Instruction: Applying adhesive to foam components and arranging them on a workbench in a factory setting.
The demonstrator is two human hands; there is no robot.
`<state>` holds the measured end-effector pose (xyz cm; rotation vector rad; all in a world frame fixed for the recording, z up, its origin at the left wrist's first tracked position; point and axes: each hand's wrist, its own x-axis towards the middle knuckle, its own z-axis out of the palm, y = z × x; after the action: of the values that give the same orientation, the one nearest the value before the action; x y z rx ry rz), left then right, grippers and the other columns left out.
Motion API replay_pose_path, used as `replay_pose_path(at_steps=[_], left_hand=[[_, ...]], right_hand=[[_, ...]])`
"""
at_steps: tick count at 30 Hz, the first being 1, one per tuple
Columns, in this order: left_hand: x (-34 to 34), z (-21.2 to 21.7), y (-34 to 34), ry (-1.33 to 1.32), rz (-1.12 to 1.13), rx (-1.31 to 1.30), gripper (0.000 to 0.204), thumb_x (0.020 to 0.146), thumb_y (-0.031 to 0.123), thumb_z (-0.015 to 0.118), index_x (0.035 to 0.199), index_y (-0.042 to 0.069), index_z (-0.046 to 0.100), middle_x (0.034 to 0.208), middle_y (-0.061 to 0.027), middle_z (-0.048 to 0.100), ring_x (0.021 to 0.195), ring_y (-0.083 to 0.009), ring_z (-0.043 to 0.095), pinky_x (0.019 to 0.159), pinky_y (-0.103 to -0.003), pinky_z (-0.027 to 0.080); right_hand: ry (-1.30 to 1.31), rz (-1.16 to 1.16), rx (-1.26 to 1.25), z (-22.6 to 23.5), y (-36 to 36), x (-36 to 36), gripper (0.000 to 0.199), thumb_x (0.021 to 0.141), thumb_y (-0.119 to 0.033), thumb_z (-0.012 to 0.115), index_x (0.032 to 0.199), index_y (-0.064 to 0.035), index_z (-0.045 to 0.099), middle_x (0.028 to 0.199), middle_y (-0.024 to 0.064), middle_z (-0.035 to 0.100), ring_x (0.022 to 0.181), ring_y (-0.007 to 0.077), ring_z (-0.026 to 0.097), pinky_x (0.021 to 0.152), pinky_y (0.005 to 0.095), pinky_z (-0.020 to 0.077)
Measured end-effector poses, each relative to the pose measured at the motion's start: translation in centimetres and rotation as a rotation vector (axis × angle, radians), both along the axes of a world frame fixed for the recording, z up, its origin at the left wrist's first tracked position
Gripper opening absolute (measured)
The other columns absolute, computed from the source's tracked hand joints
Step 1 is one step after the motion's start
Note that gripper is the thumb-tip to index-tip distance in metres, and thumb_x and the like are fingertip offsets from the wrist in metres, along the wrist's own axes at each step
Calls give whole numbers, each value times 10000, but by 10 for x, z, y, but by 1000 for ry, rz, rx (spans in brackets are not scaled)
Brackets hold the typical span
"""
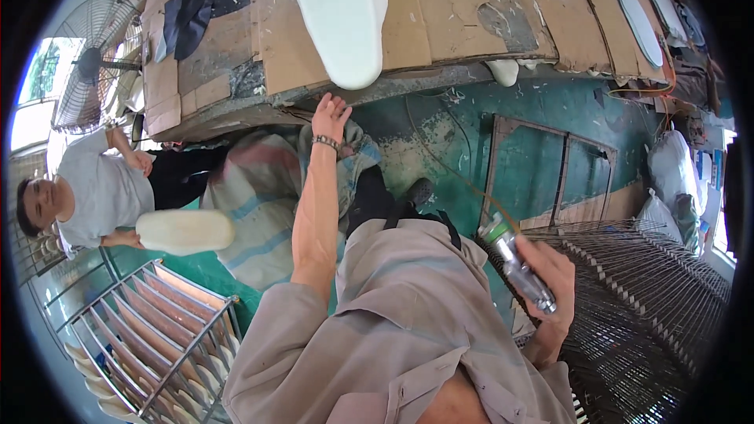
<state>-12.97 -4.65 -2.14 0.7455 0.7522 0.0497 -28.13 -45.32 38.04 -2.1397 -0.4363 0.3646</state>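
My left hand [331, 116] is stretched forward to the table's edge, its fingers apart and nothing seen in them. Just beyond the fingertips, the rounded near end of a long white sole-shaped piece [339, 20] juts over the table edge; the hand looks slightly apart from it. Off to my right side, my right hand [552, 271] is wrapped around a silver air tool [522, 273] with a green end. A thin yellowish hose [496, 206] runs from near that green end toward the table.
Cardboard covers the worktable [463, 8]; another white oval piece [638, 23] lies at its far right. On the left, a co-worker [110, 180] holds a cream sole-shaped piece [185, 232]. Around me are a loaded metal rack [169, 330], a wire-like rack [652, 298], a metal frame [561, 177] and a fan [90, 63].
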Motion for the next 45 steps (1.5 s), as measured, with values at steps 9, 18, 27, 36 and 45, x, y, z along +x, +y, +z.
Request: replay_pose_path(at_steps=[9, 18, 27, 36, 45], left_hand=[[42, -7, -6, -144, -72, -161, 477, 916, -22, 526, 1385, 43, 474, 1246, -89, 605, 1106, -259, 618, 975, -441, 497], [45, 54, -16, -507, -39, -297, 462, 904, -3, 644, 1341, 58, 507, 1332, -82, 584, 1245, -243, 552, 1068, -423, 460], [41, 95, 73, -684, 230, -323, 502, 906, 102, 664, 1371, 120, 477, 1345, -83, 580, 1214, -274, 576, 949, -448, 537], [90, 7, 267, -697, 513, -77, 495, 918, 141, 681, 1355, 33, 477, 1348, -122, 570, 1230, -281, 550, 1035, -441, 477], [77, -27, 233, -593, 690, -204, 485, 883, 211, 737, 1277, 8, 539, 1278, -124, 601, 1217, -273, 548, 1045, -451, 484]], right_hand=[[-240, -267, -12, -5, 27, 22, 546, 844, -220, 746, 1266, 88, 587, 846, 137, 660, 696, 181, 624, 646, 282, 489], [-343, -336, 89, -2, 82, 72, 556, 838, -190, 754, 1297, 69, 576, 858, 156, 681, 718, 214, 670, 680, 294, 516], [-258, -211, 23, -15, 123, 107, 565, 761, -44, 758, 1294, 39, 590, 902, 170, 660, 734, 253, 644, 658, 306, 503], [-234, -140, 4, -16, 145, 125, 531, 843, -94, 733, 1329, 41, 568, 921, 139, 689, 785, 207, 680, 704, 294, 526], [-236, -138, 6, -13, 169, 138, 537, 828, -74, 734, 1324, 48, 568, 917, 138, 682, 780, 209, 675, 700, 289, 522]])
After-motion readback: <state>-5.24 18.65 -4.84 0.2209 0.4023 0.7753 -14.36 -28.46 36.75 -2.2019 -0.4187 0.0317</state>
